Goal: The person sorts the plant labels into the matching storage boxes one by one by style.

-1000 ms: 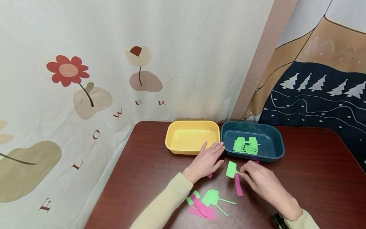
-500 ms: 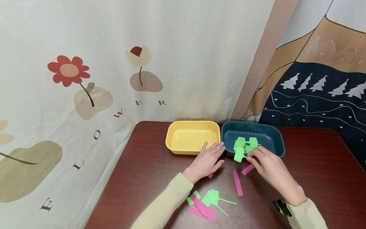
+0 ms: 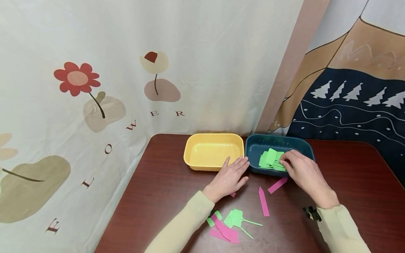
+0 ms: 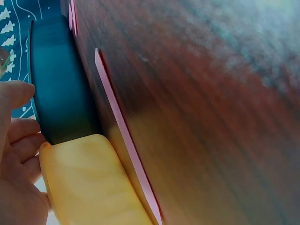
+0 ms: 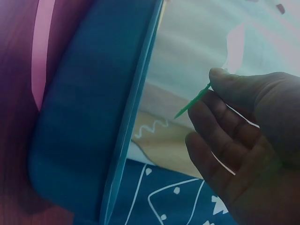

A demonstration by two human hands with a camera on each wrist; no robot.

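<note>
My right hand (image 3: 300,172) is over the dark blue tray (image 3: 299,143), pinching a green tag (image 3: 271,155) by its thin tail between thumb and fingertips. In the right wrist view that tail (image 5: 194,101) sticks out past the fingers, above the tray rim. Beneath the tag, more green tags (image 3: 263,162) lie in a heap inside the tray. My left hand (image 3: 226,181) stretches out with straight, spread fingers at the near right corner of the yellow tray (image 3: 209,168), fingertips reaching the blue tray's side. A pink strip (image 3: 232,194) is partly hidden under it.
Two pointed pink strips (image 3: 263,201) lie in front of the blue tray. Nearer the table's front, green tags (image 3: 237,218) and pink strips (image 3: 224,230) overlap in a loose pile. A curtain (image 3: 221,70) hangs right behind the trays.
My right hand has lifted the green tag from beside the pink strip and carried it away from me, over the blue tray. The left hand stays in place.
</note>
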